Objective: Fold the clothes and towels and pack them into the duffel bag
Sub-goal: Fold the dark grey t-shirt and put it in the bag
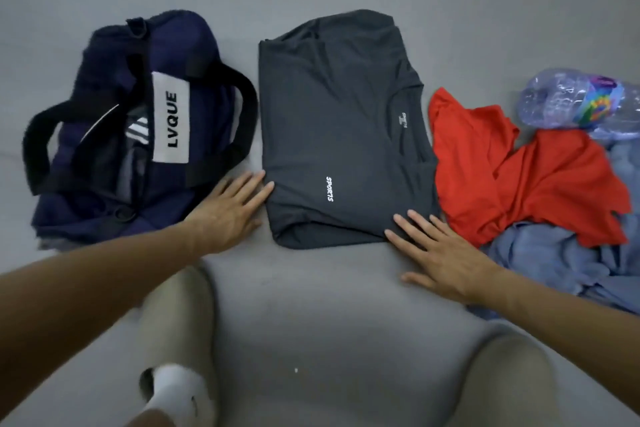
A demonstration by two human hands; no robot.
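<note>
A dark grey sports T-shirt (339, 128) lies folded into a rectangle in the middle of the grey surface. My left hand (230, 210) lies flat beside its near left edge, fingertips touching the cloth. My right hand (440, 253) rests flat with straight fingers on the shirt's near right corner. To the left sits the navy duffel bag (104, 121) with black handles and a white LVQUE label, open, with clothes inside. A red shirt (540, 180) lies crumpled to the right, over a blue towel (561, 263).
Clear plastic bottles (568, 104) with a colourful label lie at the far right behind the red shirt. My knees in beige trousers (173, 315) and a white sock (180, 392) are at the bottom of the view. Grey surface (329, 322) runs all around.
</note>
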